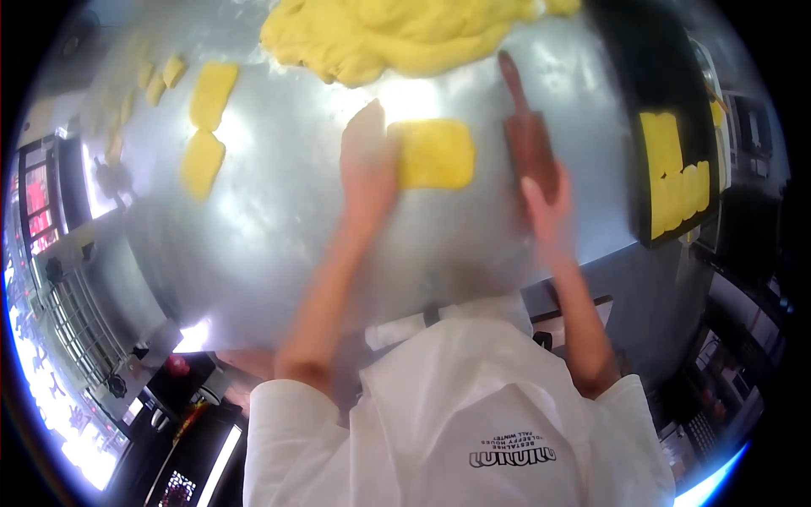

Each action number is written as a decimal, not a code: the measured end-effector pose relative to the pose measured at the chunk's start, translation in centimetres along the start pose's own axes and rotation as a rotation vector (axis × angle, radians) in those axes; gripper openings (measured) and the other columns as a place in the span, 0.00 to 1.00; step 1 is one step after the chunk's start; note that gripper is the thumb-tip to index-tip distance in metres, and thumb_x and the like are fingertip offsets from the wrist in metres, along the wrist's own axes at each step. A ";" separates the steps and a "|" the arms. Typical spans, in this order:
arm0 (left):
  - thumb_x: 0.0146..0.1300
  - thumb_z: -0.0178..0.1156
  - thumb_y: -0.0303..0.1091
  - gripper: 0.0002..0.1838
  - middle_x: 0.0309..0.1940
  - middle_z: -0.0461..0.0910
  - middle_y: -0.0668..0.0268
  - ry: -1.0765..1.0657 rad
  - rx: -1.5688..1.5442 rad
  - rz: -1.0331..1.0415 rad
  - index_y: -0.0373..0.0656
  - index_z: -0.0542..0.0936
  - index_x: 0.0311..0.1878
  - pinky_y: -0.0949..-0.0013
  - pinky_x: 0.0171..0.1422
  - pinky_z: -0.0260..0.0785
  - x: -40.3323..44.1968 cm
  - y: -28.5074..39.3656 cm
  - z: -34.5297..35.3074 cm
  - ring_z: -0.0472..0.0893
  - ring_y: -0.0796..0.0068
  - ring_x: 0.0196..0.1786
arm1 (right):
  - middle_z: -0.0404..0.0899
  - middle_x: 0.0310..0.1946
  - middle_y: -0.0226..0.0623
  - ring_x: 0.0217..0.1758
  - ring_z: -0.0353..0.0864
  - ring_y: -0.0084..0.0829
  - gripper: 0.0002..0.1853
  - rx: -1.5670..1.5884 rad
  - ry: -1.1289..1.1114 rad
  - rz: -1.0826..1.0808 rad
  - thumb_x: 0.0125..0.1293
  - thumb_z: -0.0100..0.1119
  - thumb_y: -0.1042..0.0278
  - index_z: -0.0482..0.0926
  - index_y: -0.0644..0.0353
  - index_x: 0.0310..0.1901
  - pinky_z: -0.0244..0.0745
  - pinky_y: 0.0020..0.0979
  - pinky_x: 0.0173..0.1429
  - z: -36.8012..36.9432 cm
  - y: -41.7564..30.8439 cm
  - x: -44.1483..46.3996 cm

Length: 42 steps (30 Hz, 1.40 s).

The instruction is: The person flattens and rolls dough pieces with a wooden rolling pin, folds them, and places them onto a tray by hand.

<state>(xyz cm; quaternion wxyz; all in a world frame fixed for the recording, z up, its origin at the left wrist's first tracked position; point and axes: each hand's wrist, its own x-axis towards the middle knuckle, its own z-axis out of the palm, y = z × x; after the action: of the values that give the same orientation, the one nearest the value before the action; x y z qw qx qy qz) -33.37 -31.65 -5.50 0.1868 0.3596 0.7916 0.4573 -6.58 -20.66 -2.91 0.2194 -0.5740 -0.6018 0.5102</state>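
Note:
A flat, rounded rectangle of yellow dough (436,154) lies on the metal table (279,245). My left hand (369,165) is at its left edge, blurred, and whether the fingers are apart or closed is not clear. To the right of the dough is a dark red rolling pin (530,144), its upper handle pointing away from me. My right hand (549,203) is closed around the pin's near end. A large mass of yellow dough (397,34) sits at the far side of the table.
Two flat dough pieces (213,95) lie at the left, with several smaller ones (173,71) beyond them. On the right, a black tray (644,182) holds several yellow dough sheets (663,144). A metal rack (76,321) stands at the lower left.

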 end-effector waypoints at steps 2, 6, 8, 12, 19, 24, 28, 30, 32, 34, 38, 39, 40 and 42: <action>0.66 0.66 0.30 0.25 0.58 0.80 0.49 -0.112 0.248 0.226 0.33 0.76 0.65 0.59 0.64 0.72 2.5 0.6 -0.4 0.80 0.58 0.56 | 0.84 0.41 0.35 0.36 0.84 0.27 0.37 -0.268 0.101 -0.269 0.73 0.69 0.59 0.62 0.55 0.78 0.80 0.32 0.40 -2.3 2.4 1.3; 0.59 0.70 0.30 0.20 0.43 0.84 0.47 -0.414 0.515 0.128 0.33 0.80 0.53 0.58 0.51 0.76 5.4 3.0 -0.3 0.82 0.50 0.43 | 0.88 0.44 0.42 0.42 0.89 0.34 0.39 -0.341 0.236 0.041 0.68 0.74 0.57 0.65 0.52 0.76 0.83 0.38 0.50 -3.7 0.5 1.3; 0.57 0.71 0.31 0.19 0.37 0.84 0.48 -0.539 0.544 0.058 0.33 0.79 0.49 0.57 0.47 0.76 6.6 2.4 -0.4 0.83 0.50 0.40 | 0.88 0.41 0.43 0.41 0.89 0.37 0.40 -0.494 0.370 -0.219 0.67 0.74 0.56 0.65 0.52 0.76 0.82 0.40 0.49 -3.5 2.8 2.1; 0.61 0.70 0.33 0.16 0.35 0.84 0.48 -0.641 0.498 0.187 0.33 0.79 0.46 0.59 0.47 0.76 6.7 2.8 -1.2 0.85 0.54 0.41 | 0.88 0.39 0.44 0.39 0.89 0.46 0.42 -0.694 0.485 -0.468 0.64 0.76 0.53 0.65 0.51 0.76 0.82 0.42 0.46 -3.4 4.2 2.8; 0.74 0.63 0.34 0.10 0.42 0.84 0.62 -0.381 -0.003 0.034 0.37 0.81 0.48 0.68 0.50 0.75 2.6 1.9 -1.4 0.82 0.71 0.41 | 0.88 0.40 0.44 0.41 0.88 0.49 0.43 -0.741 0.462 -0.447 0.62 0.76 0.47 0.66 0.50 0.74 0.81 0.44 0.47 -4.2 4.6 3.2; 0.73 0.64 0.30 0.07 0.43 0.84 0.64 -0.374 -0.109 -0.019 0.38 0.82 0.50 0.69 0.48 0.75 0.2 7.2 -2.6 0.81 0.75 0.42 | 0.89 0.42 0.44 0.45 0.89 0.48 0.43 -0.734 0.412 -0.376 0.62 0.75 0.46 0.66 0.50 0.75 0.81 0.44 0.51 -4.6 4.5 3.0; 0.69 0.66 0.25 0.08 0.42 0.84 0.59 -0.380 0.219 0.347 0.38 0.82 0.49 0.63 0.48 0.77 -4.0 13.0 -2.5 0.83 0.63 0.41 | 0.89 0.45 0.44 0.47 0.89 0.48 0.44 -0.665 0.335 -0.315 0.62 0.75 0.46 0.65 0.50 0.76 0.81 0.45 0.54 -5.1 4.6 3.3; 0.65 0.70 0.25 0.11 0.41 0.86 0.55 -0.413 0.273 0.458 0.38 0.84 0.50 0.56 0.50 0.78 -6.6 14.6 -0.3 0.84 0.49 0.42 | 0.88 0.46 0.44 0.48 0.88 0.48 0.44 -0.674 0.311 -0.291 0.62 0.75 0.46 0.66 0.50 0.76 0.81 0.45 0.54 -5.3 4.3 3.0; 0.62 0.72 0.26 0.14 0.42 0.86 0.55 -0.364 0.223 0.413 0.38 0.84 0.51 0.55 0.50 0.78 -9.0 12.4 1.6 0.85 0.51 0.44 | 0.88 0.47 0.44 0.49 0.88 0.47 0.44 -0.612 0.286 -0.297 0.62 0.75 0.47 0.66 0.50 0.76 0.80 0.45 0.55 -5.5 4.8 3.0; 0.59 0.74 0.26 0.17 0.40 0.83 0.57 -0.250 0.164 0.456 0.38 0.84 0.52 0.57 0.49 0.77 -9.5 8.9 2.6 0.84 0.54 0.43 | 0.88 0.48 0.44 0.50 0.88 0.47 0.44 -0.567 0.276 -0.322 0.61 0.76 0.48 0.67 0.50 0.75 0.80 0.45 0.55 -5.6 5.2 3.6; 0.59 0.73 0.24 0.19 0.44 0.80 0.57 -0.127 0.218 0.189 0.38 0.83 0.55 0.63 0.50 0.75 -6.0 5.0 1.6 0.79 0.59 0.41 | 0.88 0.49 0.44 0.51 0.88 0.48 0.43 -0.556 0.232 -0.325 0.60 0.77 0.49 0.69 0.51 0.74 0.81 0.46 0.55 -5.4 5.2 3.3; 0.58 0.73 0.25 0.20 0.46 0.79 0.57 -0.171 0.204 0.173 0.39 0.82 0.55 0.62 0.51 0.75 -5.4 4.4 1.8 0.79 0.58 0.44 | 0.88 0.49 0.44 0.51 0.88 0.48 0.43 -0.562 0.223 -0.313 0.59 0.77 0.50 0.69 0.52 0.73 0.81 0.46 0.55 -5.4 5.0 3.3; 0.59 0.74 0.26 0.20 0.46 0.79 0.57 -0.203 0.224 0.229 0.39 0.82 0.55 0.61 0.53 0.74 -5.0 4.1 2.2 0.79 0.57 0.45 | 0.87 0.50 0.43 0.51 0.88 0.48 0.42 -0.589 0.227 -0.353 0.59 0.78 0.50 0.70 0.52 0.73 0.81 0.46 0.55 -5.5 5.0 3.3; 0.59 0.74 0.27 0.20 0.47 0.79 0.57 -0.265 0.260 0.346 0.41 0.82 0.54 0.58 0.56 0.74 -4.5 3.9 3.1 0.78 0.56 0.48 | 0.87 0.51 0.43 0.51 0.88 0.49 0.42 -0.642 0.238 -0.435 0.58 0.79 0.51 0.71 0.51 0.72 0.81 0.45 0.55 -5.7 5.2 3.6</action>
<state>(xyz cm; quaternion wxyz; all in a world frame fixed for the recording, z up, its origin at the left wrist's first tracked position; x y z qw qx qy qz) -26.87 -31.84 -3.86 0.1598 0.5676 0.7391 0.3257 -0.22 -16.26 -6.38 0.2001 -0.5276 -0.8084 0.1676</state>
